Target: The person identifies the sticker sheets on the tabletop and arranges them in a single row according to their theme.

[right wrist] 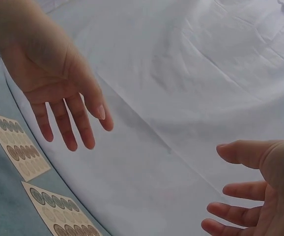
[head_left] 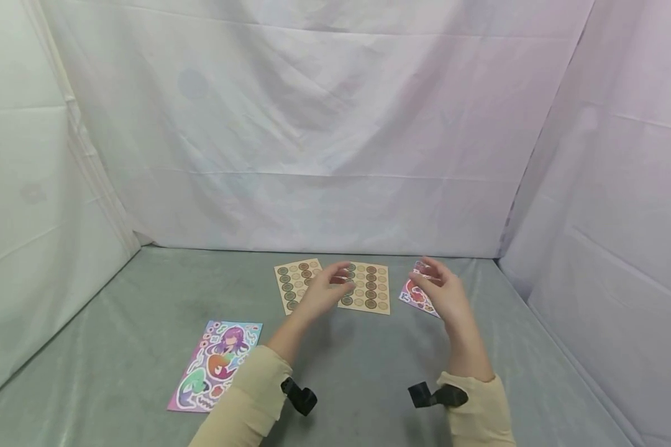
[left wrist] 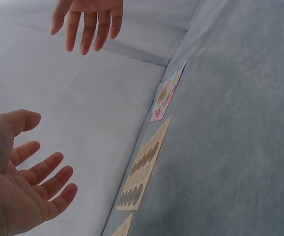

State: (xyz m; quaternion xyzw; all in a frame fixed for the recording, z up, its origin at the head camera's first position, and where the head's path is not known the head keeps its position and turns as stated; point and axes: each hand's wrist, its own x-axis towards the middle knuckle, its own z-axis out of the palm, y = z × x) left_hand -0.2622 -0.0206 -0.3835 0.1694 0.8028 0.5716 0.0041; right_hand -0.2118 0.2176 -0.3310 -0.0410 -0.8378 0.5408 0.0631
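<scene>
From the head view, a person's two bare hands reach forward over a bench (head_left: 363, 372) covered in grey-green cloth, with a white curtain (head_left: 313, 124) hanging behind. The left hand (head_left: 323, 292) is raised in front of two tan sheets printed with rows of round shapes, hiding part of both: the left tan sheet (head_left: 293, 284) lies slightly slanted, and the right tan sheet (head_left: 373, 287) lies just beside it. The left grip is spread, fingers gently bent and thumb apart from them. The right hand (head_left: 444, 295) is raised in front of a small pink sheet (head_left: 414, 297) of colourful pictures, partly covering it; its grip is spread too, thumb and fingers apart. Nearer the person, on the left, a mermaid sheet (head_left: 215, 369) with pink and blue edges lies flat beside the left sleeve (head_left: 246, 403). From the left wrist, the left hand shows with its fingers fanned and palm in sight, the right hand well apart from it at the top, its fingers extended. The pink sheet and the tan sheets line up on the bench near the curtain. From the right wrist, both hands appear apart from each other, their fingers separated, and the two tan sheets lie at the lower left.
</scene>
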